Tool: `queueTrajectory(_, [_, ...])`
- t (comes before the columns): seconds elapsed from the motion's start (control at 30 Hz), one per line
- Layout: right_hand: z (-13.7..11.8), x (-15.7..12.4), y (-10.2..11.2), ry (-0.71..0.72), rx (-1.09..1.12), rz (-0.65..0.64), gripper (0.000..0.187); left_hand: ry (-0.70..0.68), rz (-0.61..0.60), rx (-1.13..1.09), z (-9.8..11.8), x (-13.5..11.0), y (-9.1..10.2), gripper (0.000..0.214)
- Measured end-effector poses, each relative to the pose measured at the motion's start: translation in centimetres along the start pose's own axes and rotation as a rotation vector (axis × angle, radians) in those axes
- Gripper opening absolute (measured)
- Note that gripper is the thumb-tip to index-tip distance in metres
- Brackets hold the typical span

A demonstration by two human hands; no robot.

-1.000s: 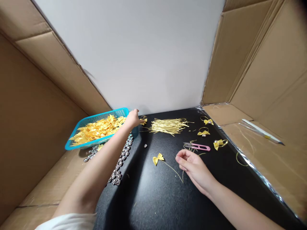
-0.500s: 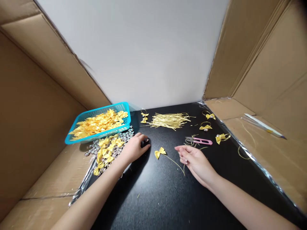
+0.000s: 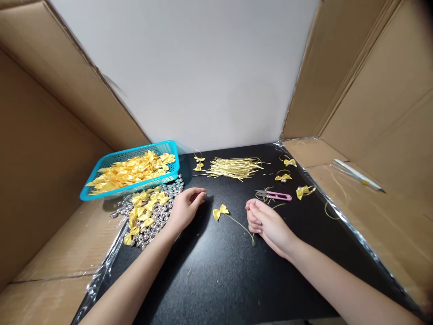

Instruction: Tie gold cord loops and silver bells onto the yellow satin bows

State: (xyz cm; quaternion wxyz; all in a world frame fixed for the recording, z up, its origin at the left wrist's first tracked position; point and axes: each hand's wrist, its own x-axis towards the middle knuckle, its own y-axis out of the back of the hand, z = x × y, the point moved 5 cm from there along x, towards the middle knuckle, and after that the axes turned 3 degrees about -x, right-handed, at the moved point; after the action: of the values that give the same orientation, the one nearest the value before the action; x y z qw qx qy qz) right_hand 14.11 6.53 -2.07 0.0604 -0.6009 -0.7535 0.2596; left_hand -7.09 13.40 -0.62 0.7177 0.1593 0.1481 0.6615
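A person's left hand (image 3: 185, 208) pinches what looks like a silver bead, barely showing at the fingertips, over the middle of a black table (image 3: 209, 284), while the right hand (image 3: 269, 222), fingers curled closed, grips a gold cord (image 3: 242, 224) near its looped end. The cord trails from a yellow bow (image 3: 221, 211) lying between the two hands, well in from every edge of the surface. A turquoise basket (image 3: 135, 185) heaped with yellow ribbon pieces (image 3: 135, 169) stands at the far left corner; in front of it, silver beads (image 3: 174, 190) spread along the left edge, with loose bows (image 3: 148, 222) on top. Gold strips (image 3: 233, 168) lie bundled near the far edge. Just beyond the right hand, pink-handled snips (image 3: 279, 196) rest among cord scraps (image 3: 279, 205). Three looped bows (image 3: 283, 178) line the right edge; past it, a white pen-like tool (image 3: 358, 175) lies on cardboard (image 3: 375, 221).
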Motion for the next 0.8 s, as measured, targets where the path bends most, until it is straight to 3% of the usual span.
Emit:
queueTrajectory(0.2, [-0.2, 0.0, -0.4, 0.047, -0.151, -0.035, 0.031, 0.192, -0.166, -0.508, 0.6, -4.4, -5.1, 0.048])
queueTrajectory(0.4, [-0.6, -0.9, -0.5, 0.196, -0.595, 0.012, 0.023, 0.444, -0.198, -1.014, 0.2, -6.1, -6.4, 0.032])
queueTrajectory(0.6, [-0.3, -1.7, -1.8, 0.245, -0.784, -0.044, 0.015, 0.573, -0.264, -1.116, 0.3, -6.9, -6.5, 0.036])
queueTrajectory(0.8, [0.6, -1.5, -1.8, 0.246, -0.819, -0.053, 0.014, 0.583, -0.283, -1.106, -0.1, -7.4, -6.9, 0.032])
